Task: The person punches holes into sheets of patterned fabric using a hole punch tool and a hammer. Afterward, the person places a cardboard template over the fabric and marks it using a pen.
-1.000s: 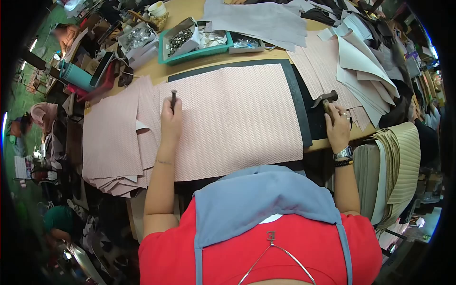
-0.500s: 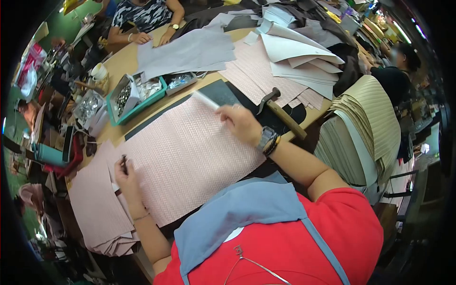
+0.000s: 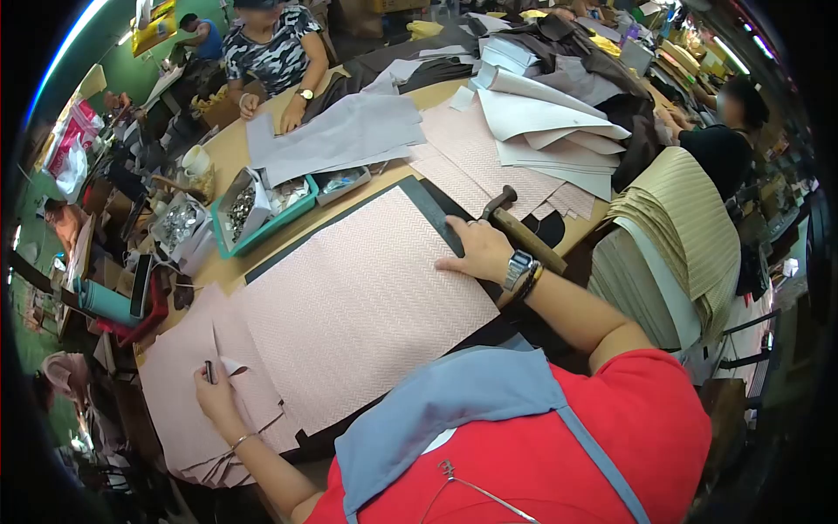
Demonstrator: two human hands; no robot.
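My left hand point(image 3: 216, 395) holds a small dark metal punch point(image 3: 209, 372) upright over the stack of pink sheets point(image 3: 175, 393) at the left. A large pink herringbone sheet point(image 3: 358, 306) lies over a dark board point(image 3: 428, 205). At its right edge my right hand point(image 3: 478, 251) rests with its fingers spread, thumb on the sheet and fingertips by the board. The hammer point(image 3: 528, 237) with a wooden handle lies just beyond that hand, its head pointing away; nothing is held there.
Beyond the board stand a teal tray point(image 3: 262, 231) of metal parts and a grey sheet point(image 3: 336, 135). White and pink sheets point(image 3: 550, 118) lie at the back right, beside a padded cream stack point(image 3: 672, 236). A person point(image 3: 271, 52) sits across the table.
The hammer has left my right hand and lies on the table. My left hand has moved left with the punch, off the large sheet. The view has turned right, showing the person opposite.
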